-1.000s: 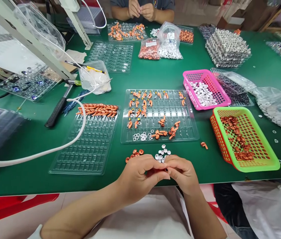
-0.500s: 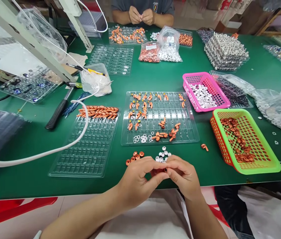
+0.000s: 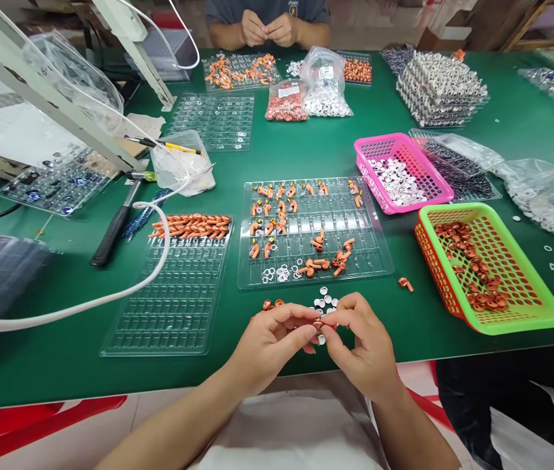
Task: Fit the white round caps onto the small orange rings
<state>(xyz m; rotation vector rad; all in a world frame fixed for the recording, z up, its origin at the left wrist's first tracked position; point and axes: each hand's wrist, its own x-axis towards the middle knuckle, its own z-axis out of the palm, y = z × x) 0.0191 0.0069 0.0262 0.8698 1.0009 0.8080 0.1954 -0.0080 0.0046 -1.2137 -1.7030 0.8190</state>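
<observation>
Between my fingertips is a small copper-orange round part [image 3: 318, 324], low over the table's near edge. My left hand [image 3: 274, 346] pinches it with thumb and forefinger. From the other side, my right hand [image 3: 366, 349] grips it, also between thumb and fingers. Just beyond my hands lie several white round caps [image 3: 325, 300] and a few orange round pieces [image 3: 273, 304], partly covered by my left hand. A clear tray [image 3: 306, 225] behind them carries orange earbud shells [image 3: 340, 262] and thin white rings [image 3: 284, 273]. One loose earbud shell [image 3: 405, 284] lies right of the tray.
A green basket [image 3: 541, 320] with orange pieces and a pink basket [image 3: 434, 205] with white caps stand right. Left are a compartment tray [image 3: 164, 307], a white cable [image 3: 76, 310] and a hammer [image 3: 113, 232]. Another person's hands [image 3: 267, 29] work across the table.
My fingers have shifted on the small orange part, which now shows more of its top. My right fingers are raised and more spread. The whole view has tilted slightly.
</observation>
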